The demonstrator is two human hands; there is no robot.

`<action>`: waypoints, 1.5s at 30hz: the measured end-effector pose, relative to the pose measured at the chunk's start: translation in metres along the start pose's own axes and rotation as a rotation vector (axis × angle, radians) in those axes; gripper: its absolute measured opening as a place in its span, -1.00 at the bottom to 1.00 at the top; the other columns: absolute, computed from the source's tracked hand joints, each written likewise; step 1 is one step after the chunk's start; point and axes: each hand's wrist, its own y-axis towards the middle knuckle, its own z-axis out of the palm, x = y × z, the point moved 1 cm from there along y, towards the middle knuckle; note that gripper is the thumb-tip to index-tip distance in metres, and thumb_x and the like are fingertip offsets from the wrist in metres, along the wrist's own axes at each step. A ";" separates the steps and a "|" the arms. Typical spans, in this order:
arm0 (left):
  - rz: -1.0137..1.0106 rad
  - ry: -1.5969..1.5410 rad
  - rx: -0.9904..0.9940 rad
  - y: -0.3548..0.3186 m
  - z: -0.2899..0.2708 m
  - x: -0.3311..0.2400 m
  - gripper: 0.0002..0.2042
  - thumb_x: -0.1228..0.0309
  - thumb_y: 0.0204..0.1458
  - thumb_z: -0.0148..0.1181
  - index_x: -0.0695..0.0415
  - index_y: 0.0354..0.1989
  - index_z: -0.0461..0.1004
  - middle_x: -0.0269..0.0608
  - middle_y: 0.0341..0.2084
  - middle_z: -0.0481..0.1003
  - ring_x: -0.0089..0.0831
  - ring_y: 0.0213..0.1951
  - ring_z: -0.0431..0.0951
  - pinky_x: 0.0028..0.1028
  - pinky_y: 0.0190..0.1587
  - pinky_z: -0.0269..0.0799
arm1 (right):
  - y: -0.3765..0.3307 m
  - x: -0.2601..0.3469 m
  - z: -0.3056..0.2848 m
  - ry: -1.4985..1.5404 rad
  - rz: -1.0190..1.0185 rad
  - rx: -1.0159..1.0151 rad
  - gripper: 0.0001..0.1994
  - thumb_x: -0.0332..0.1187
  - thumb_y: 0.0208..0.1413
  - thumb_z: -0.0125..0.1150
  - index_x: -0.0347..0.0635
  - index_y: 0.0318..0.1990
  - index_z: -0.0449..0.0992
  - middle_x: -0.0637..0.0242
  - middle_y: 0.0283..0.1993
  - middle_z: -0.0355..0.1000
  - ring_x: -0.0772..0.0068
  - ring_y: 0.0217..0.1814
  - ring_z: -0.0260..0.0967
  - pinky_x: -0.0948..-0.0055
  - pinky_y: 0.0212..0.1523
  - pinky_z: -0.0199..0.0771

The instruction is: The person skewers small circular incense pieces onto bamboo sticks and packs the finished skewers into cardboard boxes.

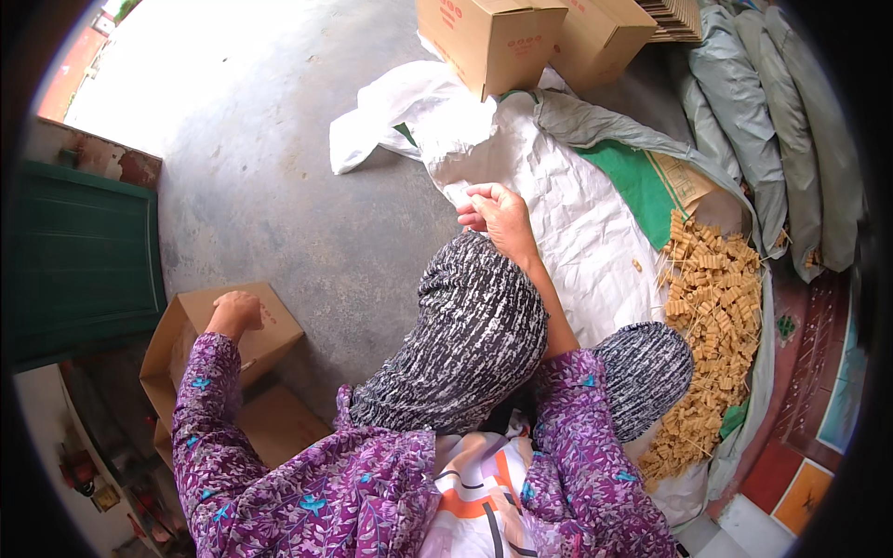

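At the lower left, my left hand (237, 313) is closed over the upper edge of an open cardboard box (197, 307) that stands on the floor. My right hand (500, 221) is raised just beyond my knee, above a white woven sheet (581, 223). Its fingers are bent together in a pinch; whatever may be between them is too small to make out. To the right of my legs lies a heap of small tan ribbed pieces (712, 325), some with thin sticks poking out.
Two cardboard boxes (493, 46) stand at the far edge of the sheet, beside a stack of flattened cardboard (672, 19). Long grey-green sacks (781, 130) lean along the right. A dark green door panel (84, 260) is at the left, with bare concrete floor (279, 186) between.
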 end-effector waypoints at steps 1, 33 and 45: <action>-0.008 -0.022 0.009 0.009 0.009 0.007 -0.66 0.24 -0.02 0.18 0.06 -0.08 0.61 -0.08 -0.04 0.56 -0.13 0.08 0.51 0.08 0.14 0.33 | 0.002 -0.003 -0.003 0.009 0.014 -0.009 -0.81 -0.40 0.22 0.06 -0.34 -0.13 0.49 0.22 -0.31 0.56 0.55 -0.40 0.50 0.61 -0.39 0.42; 0.423 -0.350 -1.555 0.107 -0.542 -0.310 -0.33 0.28 -0.11 0.27 0.04 0.25 0.20 -0.12 0.32 0.15 -0.13 0.36 0.08 -0.05 0.35 0.00 | 0.052 -0.066 -0.077 0.274 0.181 -0.247 -0.74 -0.32 0.26 0.06 -0.31 -0.03 0.44 0.25 -0.23 0.54 0.58 -0.29 0.48 0.60 -0.25 0.44; 1.395 -0.051 -1.880 -0.105 -0.330 -0.311 -0.70 0.36 0.05 0.21 -0.05 -0.02 0.43 -0.29 0.07 0.45 -0.26 0.21 0.35 -0.09 0.28 0.19 | 0.032 -0.088 -0.083 0.009 0.029 -0.143 -0.62 -0.24 0.16 0.14 -0.38 -0.01 0.44 0.03 -0.13 0.53 0.39 -0.09 0.51 0.36 -0.06 0.46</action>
